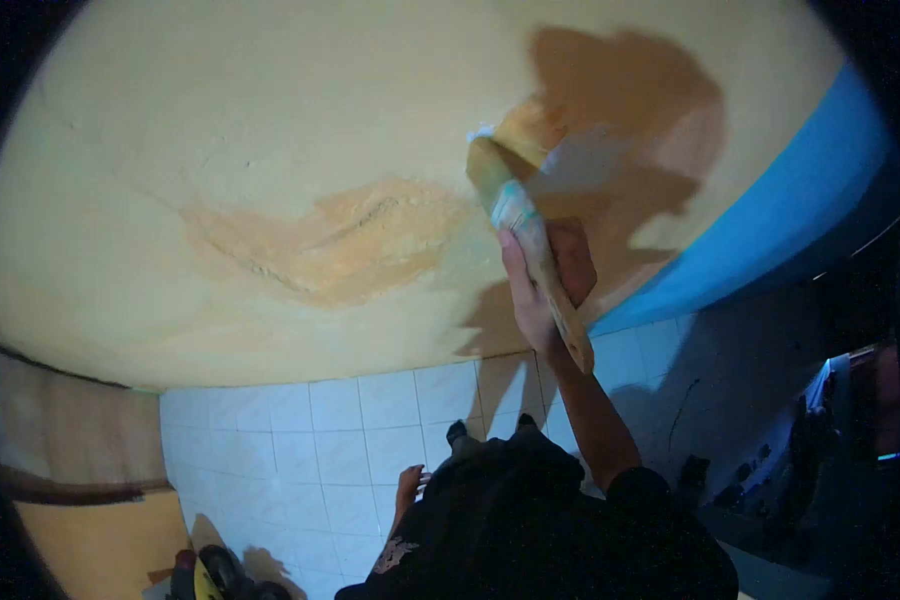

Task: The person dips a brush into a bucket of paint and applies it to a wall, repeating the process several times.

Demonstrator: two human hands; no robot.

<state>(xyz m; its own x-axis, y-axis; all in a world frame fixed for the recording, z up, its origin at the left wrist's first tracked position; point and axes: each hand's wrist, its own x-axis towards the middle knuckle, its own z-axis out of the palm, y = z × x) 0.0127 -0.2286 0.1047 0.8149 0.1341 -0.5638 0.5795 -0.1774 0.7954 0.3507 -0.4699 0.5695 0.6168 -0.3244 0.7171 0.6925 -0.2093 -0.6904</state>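
Note:
My right hand (pixel 535 305) is closed around the wooden handle of a paintbrush (pixel 516 208), with the thumb along its side. The brush is tilted up to the left, its bristles at the yellow wall (pixel 300 90) beside a small orange-yellow patch with white edges. Whether the bristles press on the wall is hard to tell. Lower down, my left hand (pixel 409 486) hangs beside my body over the tiled floor. Its fingers look loosely apart, small and partly blurred, with no object visible in them.
A larger rough orange patch (pixel 340 240) marks the wall to the left. Blue paint (pixel 760 210) covers the wall's right part. White tiles (pixel 330 430) form the floor. Dark and yellow items (pixel 210 572) stand at bottom left, and dim clutter (pixel 770 470) lies at right.

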